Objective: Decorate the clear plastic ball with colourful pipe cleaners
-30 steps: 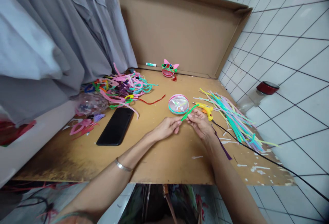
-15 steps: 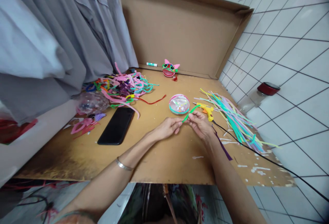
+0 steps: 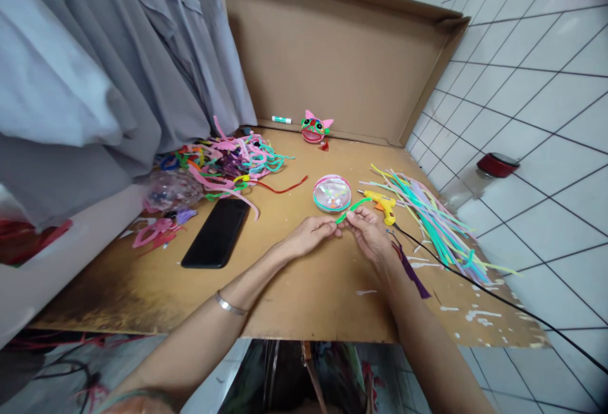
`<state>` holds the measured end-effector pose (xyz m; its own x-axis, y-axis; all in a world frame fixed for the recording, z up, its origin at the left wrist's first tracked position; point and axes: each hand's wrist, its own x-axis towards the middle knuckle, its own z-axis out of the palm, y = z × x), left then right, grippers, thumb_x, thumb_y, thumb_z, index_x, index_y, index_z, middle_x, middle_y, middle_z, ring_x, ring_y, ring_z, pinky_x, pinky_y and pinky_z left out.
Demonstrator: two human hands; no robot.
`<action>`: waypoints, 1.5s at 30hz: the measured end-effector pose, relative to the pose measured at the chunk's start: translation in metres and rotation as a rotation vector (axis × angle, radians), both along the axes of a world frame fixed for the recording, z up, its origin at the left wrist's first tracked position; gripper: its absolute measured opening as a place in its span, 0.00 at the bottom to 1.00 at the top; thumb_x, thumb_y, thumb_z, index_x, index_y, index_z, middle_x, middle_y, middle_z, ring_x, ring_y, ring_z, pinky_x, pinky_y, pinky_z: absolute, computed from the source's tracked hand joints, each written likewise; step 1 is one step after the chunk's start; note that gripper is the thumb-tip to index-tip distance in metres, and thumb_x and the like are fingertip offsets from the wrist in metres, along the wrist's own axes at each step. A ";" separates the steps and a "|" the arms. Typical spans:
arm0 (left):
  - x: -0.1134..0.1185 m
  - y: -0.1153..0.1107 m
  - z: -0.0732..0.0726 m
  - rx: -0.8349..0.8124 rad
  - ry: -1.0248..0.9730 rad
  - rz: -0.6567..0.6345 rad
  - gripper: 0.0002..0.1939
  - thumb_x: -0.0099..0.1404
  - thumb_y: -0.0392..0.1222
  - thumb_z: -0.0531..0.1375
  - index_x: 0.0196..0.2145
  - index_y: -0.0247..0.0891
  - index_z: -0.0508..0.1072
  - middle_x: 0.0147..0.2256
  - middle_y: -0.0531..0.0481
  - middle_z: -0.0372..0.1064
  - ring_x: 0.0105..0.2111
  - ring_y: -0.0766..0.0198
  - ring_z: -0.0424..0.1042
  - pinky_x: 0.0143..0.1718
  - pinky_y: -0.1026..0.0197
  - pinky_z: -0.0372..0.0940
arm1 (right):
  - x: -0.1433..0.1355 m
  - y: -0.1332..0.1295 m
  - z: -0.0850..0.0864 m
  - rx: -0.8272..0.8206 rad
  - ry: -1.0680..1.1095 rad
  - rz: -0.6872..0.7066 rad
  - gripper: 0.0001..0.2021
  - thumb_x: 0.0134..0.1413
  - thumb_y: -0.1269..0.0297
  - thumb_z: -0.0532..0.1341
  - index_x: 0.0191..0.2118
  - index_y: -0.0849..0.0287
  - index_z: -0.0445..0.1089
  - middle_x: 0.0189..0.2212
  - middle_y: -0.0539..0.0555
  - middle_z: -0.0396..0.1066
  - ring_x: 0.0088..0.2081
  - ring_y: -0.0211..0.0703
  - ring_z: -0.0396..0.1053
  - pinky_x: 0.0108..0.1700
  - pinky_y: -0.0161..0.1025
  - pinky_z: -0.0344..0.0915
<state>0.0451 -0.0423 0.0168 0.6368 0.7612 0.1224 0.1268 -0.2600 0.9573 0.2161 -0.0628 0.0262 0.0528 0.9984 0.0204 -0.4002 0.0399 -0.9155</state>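
Between both hands I hold a green pipe cleaner (image 3: 360, 204), pinched near its lower end by my left hand (image 3: 311, 235) and farther along by my right hand (image 3: 368, 230). Its free end points up and to the right, toward the yellow glue gun (image 3: 382, 204). Just beyond my fingers sits a round clear piece with a pink and turquoise rim (image 3: 332, 193), small bits showing inside it. A purple tassel (image 3: 412, 273) lies beside my right wrist.
A black phone (image 3: 215, 234) lies left, before a tangled pile of pipe cleaners (image 3: 237, 157). Straight pipe cleaners (image 3: 434, 224) lie right, crossed by the glue gun's cord (image 3: 456, 269). A small pink-eared animal head (image 3: 314, 128) and a glue stick (image 3: 282, 120) stand near the cardboard (image 3: 327, 53).
The green pipe cleaner's free end has tilted a little lower and to the right. My hands stay close together, still pinching it; the view has shifted slightly.
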 end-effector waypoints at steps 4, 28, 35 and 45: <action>0.000 -0.001 0.001 0.040 -0.008 0.054 0.28 0.66 0.60 0.48 0.36 0.32 0.76 0.36 0.44 0.76 0.39 0.60 0.72 0.45 0.60 0.62 | -0.007 -0.004 -0.001 0.003 -0.006 0.044 0.15 0.33 0.59 0.75 0.24 0.60 0.70 0.21 0.47 0.72 0.24 0.35 0.69 0.29 0.33 0.64; 0.000 -0.007 0.011 0.130 0.152 0.145 0.21 0.66 0.53 0.50 0.34 0.34 0.75 0.17 0.58 0.59 0.18 0.71 0.55 0.23 0.68 0.52 | 0.003 0.001 0.006 -0.013 0.045 -0.119 0.15 0.35 0.56 0.73 0.27 0.58 0.71 0.24 0.47 0.71 0.28 0.34 0.68 0.30 0.31 0.66; 0.001 -0.007 0.008 0.223 0.183 0.148 0.23 0.67 0.52 0.50 0.20 0.35 0.67 0.16 0.57 0.57 0.19 0.72 0.54 0.24 0.67 0.50 | -0.003 0.000 0.002 -0.043 -0.141 -0.213 0.19 0.35 0.49 0.72 0.28 0.60 0.75 0.20 0.49 0.71 0.23 0.33 0.67 0.25 0.31 0.64; 0.002 -0.002 0.002 0.145 0.108 0.154 0.22 0.65 0.52 0.53 0.23 0.34 0.72 0.18 0.56 0.60 0.19 0.72 0.54 0.24 0.67 0.50 | 0.003 -0.001 0.005 -0.056 0.062 -0.073 0.14 0.40 0.55 0.72 0.29 0.60 0.75 0.23 0.52 0.75 0.25 0.37 0.71 0.29 0.34 0.69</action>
